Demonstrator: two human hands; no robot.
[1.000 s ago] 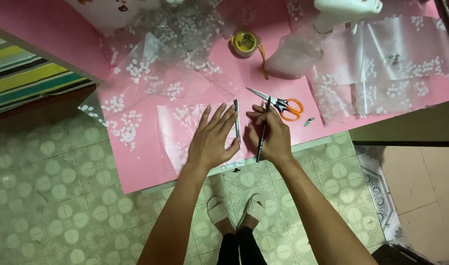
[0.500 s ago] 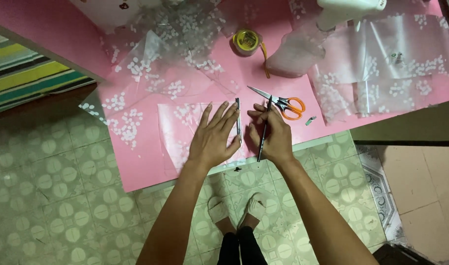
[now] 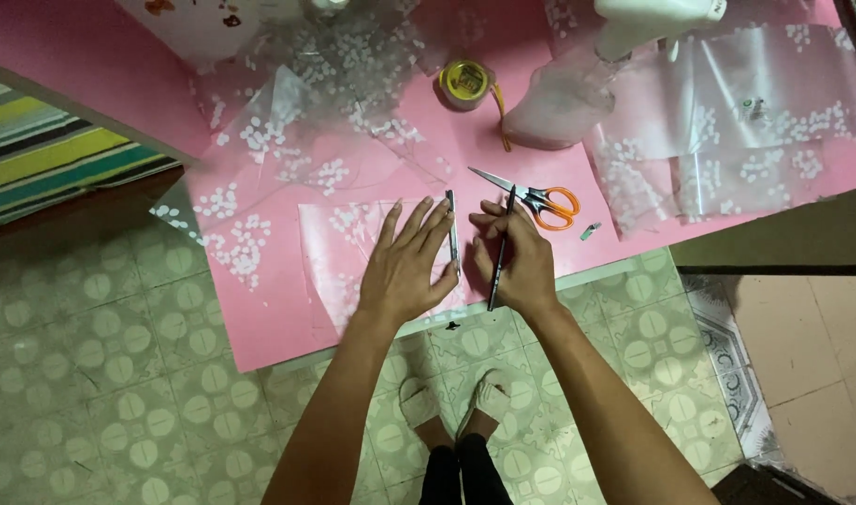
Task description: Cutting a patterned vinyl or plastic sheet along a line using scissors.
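Nearest are the person's own feet [image 3: 451,404] on the patterned tile floor [image 3: 119,393], just short of the near edge of a pink table [image 3: 260,309]. At that near edge the left hand [image 3: 405,266] lies flat, fingers spread and straight, pressing down a clear plastic sheet [image 3: 339,248] printed with white dots. Along the hand's right side a thin dark strip [image 3: 452,238] stands on the sheet, touching the fingertips. Just beside it the right hand [image 3: 517,262] has its fingers curled around a slim dark pen [image 3: 500,248], which points away from the near edge.

A little farther, right of the pen's tip, orange-handled scissors [image 3: 536,198] lie shut on the pink, with a small clip [image 3: 589,230] near them. Farther still, mid-table, sits a yellow tape roll [image 3: 465,82]. More dotted sheets [image 3: 755,140] overlap toward the far right corner, and a white glue gun [image 3: 648,19] lies at the far edge.
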